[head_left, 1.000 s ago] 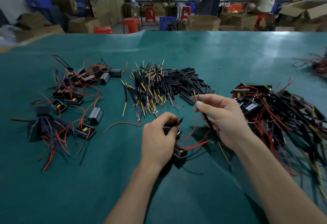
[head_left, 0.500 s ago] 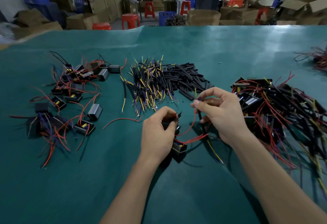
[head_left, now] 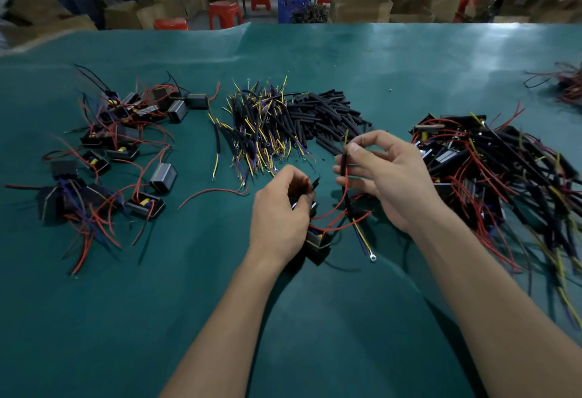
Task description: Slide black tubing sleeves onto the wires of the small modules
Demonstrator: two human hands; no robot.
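The left hand [head_left: 280, 212] pinches a red wire end over a small module [head_left: 318, 242] lying on the green table [head_left: 315, 319]. The right hand [head_left: 389, 177] pinches a black sleeve [head_left: 345, 160] upright just beside it, a red wire [head_left: 341, 199] curving below. A heap of loose sleeves [head_left: 327, 114] lies behind the hands.

A teal mat [head_left: 315, 319] covers the near worktable, its far edge catching pale light at the right. Beyond it, brown cardboard boxes [head_left: 362, 7] crowd the floor (some open), with red plastic stools [head_left: 225, 13] and a blue crate [head_left: 291, 4] between them
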